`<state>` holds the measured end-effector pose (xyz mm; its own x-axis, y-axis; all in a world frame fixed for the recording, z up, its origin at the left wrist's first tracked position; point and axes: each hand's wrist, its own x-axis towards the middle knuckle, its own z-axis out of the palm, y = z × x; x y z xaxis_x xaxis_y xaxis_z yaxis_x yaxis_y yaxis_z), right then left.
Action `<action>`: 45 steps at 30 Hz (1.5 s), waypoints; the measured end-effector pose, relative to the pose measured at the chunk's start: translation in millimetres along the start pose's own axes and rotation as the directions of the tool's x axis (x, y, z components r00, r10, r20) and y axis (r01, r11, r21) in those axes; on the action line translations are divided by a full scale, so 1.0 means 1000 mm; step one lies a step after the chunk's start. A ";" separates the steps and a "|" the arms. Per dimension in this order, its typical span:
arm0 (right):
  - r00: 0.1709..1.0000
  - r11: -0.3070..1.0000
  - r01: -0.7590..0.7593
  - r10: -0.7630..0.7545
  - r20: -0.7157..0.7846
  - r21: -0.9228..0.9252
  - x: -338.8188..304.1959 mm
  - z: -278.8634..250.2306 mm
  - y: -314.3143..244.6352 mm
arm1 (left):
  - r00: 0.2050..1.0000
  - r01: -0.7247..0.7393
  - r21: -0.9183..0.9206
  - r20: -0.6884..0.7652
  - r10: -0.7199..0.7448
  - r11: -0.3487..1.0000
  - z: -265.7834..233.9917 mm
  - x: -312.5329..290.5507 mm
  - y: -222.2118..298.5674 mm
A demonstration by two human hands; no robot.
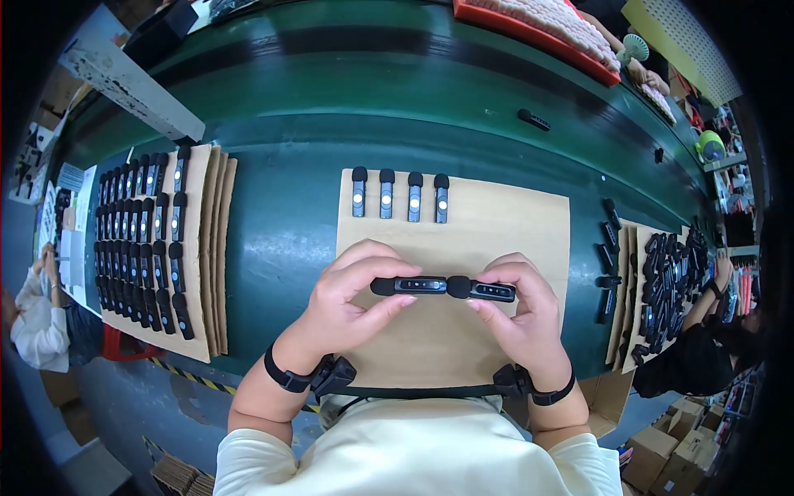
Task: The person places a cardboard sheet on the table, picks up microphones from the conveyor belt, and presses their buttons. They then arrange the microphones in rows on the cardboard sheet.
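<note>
My left hand pinches a small black clip-on microphone with a foam tip between thumb and fingers. Another microphone of the same kind is gripped by my right hand. Both lie sideways, end to end, their foam tips toward the left and their small oval panels facing up. They are above a brown cardboard sheet. Along the sheet's far edge several like microphones lie in a row, foam tips away from me, each with a pale round spot. Fingertips hide the outer ends of the held pair.
At left, stacked cardboard carries rows of microphones. A heap of microphones lies on cardboard at right, with loose ones beside it. Another microphone lies on the green table. A metal post stands far left; co-workers sit around.
</note>
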<state>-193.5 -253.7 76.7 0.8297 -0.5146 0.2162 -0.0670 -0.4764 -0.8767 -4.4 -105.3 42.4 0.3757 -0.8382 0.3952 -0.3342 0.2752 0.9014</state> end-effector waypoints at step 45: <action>0.994 0.994 0.096 -0.094 0.049 -0.047 0.004 0.007 -0.004 | 0.996 0.012 0.001 0.087 -0.012 1.000 0.003 -0.004 0.007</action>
<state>-185.6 -248.9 78.0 0.8587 -0.4318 0.2759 -0.0131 -0.5569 -0.8305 -10.8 -102.1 46.5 0.3028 -0.8793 0.3676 -0.3310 0.2647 0.9057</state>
